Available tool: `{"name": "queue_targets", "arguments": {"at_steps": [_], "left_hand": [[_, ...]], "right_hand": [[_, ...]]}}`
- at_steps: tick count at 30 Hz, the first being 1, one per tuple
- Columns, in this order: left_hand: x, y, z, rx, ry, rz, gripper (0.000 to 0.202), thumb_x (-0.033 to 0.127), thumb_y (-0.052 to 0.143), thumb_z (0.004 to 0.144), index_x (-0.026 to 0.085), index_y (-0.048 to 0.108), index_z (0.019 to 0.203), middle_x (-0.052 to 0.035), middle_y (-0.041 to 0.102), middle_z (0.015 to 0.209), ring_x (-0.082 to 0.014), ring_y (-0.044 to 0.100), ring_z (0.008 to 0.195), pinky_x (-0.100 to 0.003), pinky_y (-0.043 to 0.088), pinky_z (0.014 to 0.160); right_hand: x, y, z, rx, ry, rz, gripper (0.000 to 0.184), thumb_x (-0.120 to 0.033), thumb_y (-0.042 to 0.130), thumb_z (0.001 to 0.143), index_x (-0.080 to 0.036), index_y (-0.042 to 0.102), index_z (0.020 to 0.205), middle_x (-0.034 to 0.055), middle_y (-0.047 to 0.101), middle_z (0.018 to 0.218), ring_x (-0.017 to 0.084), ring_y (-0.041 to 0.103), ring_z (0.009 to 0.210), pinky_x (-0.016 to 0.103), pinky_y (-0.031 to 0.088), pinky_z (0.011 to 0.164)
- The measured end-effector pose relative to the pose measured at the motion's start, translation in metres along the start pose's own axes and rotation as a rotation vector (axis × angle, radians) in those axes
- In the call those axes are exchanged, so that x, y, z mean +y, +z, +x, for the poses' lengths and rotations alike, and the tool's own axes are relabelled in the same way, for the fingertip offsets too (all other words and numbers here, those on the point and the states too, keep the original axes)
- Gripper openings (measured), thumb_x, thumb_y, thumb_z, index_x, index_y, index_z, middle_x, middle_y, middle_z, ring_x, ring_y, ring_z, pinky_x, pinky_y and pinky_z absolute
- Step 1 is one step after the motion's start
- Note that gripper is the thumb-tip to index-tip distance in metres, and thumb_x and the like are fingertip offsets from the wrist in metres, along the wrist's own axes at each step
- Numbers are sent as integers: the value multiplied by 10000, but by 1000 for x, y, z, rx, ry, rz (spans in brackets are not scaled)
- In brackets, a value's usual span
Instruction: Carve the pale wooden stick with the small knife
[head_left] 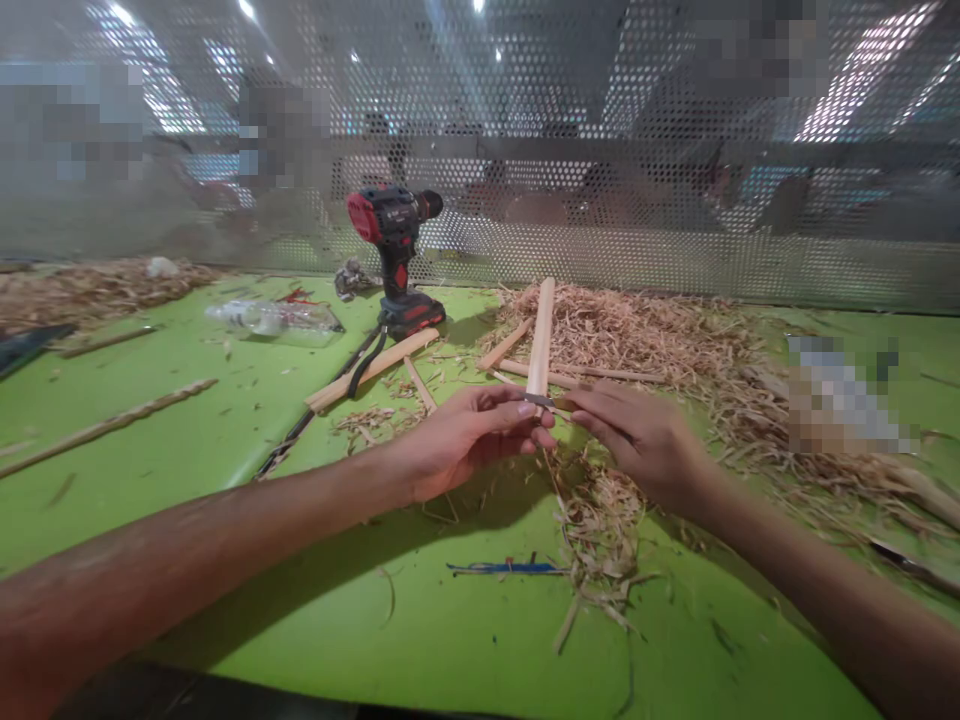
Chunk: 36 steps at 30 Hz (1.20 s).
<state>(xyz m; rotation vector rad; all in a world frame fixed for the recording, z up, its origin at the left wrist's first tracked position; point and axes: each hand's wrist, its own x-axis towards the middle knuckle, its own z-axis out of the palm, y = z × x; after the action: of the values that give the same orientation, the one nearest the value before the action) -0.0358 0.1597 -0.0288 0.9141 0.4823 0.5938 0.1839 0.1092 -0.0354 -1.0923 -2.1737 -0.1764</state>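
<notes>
My left hand (469,435) is closed, with thumb and fingers pinched round the near end of a pale flat wooden strip (541,335). The strip points away from me, and its far end lies by the heap of shavings. My right hand (641,435) is closed on a small knife (538,400). The short grey blade lies across the strip's near end, close to my left thumb. My right fingers cover most of the knife's handle. Loose wood shavings (604,520) lie under and between my hands.
A cordless drill (397,250) stands upright on the green table (315,610). Beside it are a clear plastic bottle (274,320) and another wooden strip (375,370). Shavings are heaped (637,330) before a perforated metal screen (525,180). A thin stick (105,425) lies left.
</notes>
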Motion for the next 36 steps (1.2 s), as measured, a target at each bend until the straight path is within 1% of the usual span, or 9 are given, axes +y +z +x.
{"name": "queue_targets", "arguments": {"at_steps": [2,6,9,14,20,24,27,30,36], "left_hand": [[1,-1,0,-24,8,10,69,76,640,883,71,704,909,-78,715,861,-104,683,745,-180,527,673],[1,-5,0,-77,31,53,62,105,660,882,75,700,918,-75,687,918,-98,667,758,-188,529,693],[0,-7,0,-109,50,66,75,113,643,898,71,696,931,-64,662,922,-94,656,757,-185,532,701],[-1,-6,0,-94,41,34,79,97,637,897,61,701,926,-58,643,908,-77,636,734,-163,532,694],[-1,-6,2,-97,38,-37,66,56,653,867,41,711,895,-67,661,874,-67,631,682,-140,535,647],[-2,-9,3,-104,10,-56,111,79,649,888,28,708,967,-64,671,839,-66,639,683,-133,540,658],[-2,-10,3,-91,-9,-69,122,69,608,915,7,696,973,-60,672,815,-65,644,678,-130,547,670],[-2,-10,5,-80,-17,-97,135,41,568,926,-7,689,964,-62,672,803,-64,644,666,-131,556,667],[-4,-13,9,-53,-42,-124,150,21,553,921,-6,694,963,-87,683,864,-68,651,677,-142,572,668]], "right_hand": [[0,0,0,10,-6,-17,288,-240,516,994,-281,726,1187,22,757,934,165,712,786,269,607,655],[0,-1,1,33,-54,-68,284,-236,509,1002,-233,715,1197,44,761,992,166,715,829,270,603,658],[0,-2,1,27,-66,-108,280,-228,497,1007,-226,713,1185,44,762,969,163,710,814,267,584,627],[4,-2,0,8,-35,-128,280,-247,509,1001,-262,721,1184,24,753,932,160,694,759,256,550,600],[7,1,0,9,-14,-127,278,-258,500,1011,-187,733,1145,53,742,866,146,666,701,239,516,544],[9,4,0,20,-8,-129,269,-257,503,1011,-205,738,1131,44,750,877,135,667,692,224,490,503],[12,6,-1,17,-13,-147,272,-262,511,1005,-177,738,1130,59,750,867,155,673,706,251,523,543],[15,7,-1,0,6,-169,290,-286,499,1010,-208,730,1167,62,762,921,170,694,752,276,564,600],[18,8,-3,-8,3,-246,304,-290,483,1015,-193,737,1152,71,770,1004,178,720,843,276,595,687]]}}
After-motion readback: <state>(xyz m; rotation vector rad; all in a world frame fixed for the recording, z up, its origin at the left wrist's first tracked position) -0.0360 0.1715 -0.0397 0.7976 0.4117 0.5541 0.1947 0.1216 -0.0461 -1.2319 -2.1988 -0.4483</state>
